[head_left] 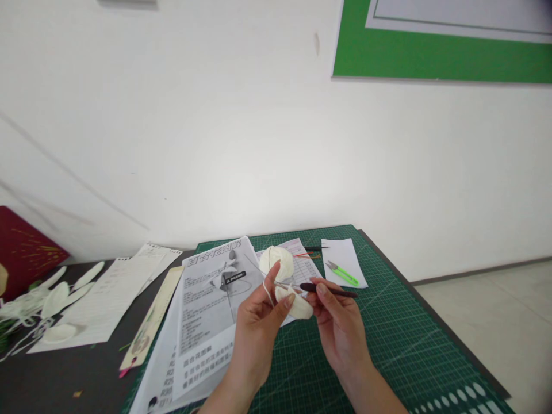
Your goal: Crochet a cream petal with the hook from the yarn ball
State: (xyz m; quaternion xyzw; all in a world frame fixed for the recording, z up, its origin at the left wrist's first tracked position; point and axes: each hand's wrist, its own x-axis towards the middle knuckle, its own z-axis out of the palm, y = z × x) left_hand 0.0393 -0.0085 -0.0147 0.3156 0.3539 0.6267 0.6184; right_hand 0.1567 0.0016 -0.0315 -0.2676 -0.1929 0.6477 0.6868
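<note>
Between thumb and fingers, my left hand [259, 319] pinches a small white crocheted piece [299, 307]. White yarn loops over its raised index finger. My right hand [340, 322] grips a crochet hook [330, 289] by its dark handle, and the metal shaft points left to the top edge of the crocheted piece. Whether the tip sits inside a stitch is too small to tell. Just behind my left hand lies a ball of white yarn [278, 261], partly covered by the index finger.
Printed pattern sheets [211, 345] lie left on the green cutting mat [401, 345]. Green thread snips [345, 274] rest on white paper [357, 259] at the back right. Further left are a bookmark [150, 322], handwritten sheets [103, 299] and white crocheted petals [56, 299]. A wall stands behind.
</note>
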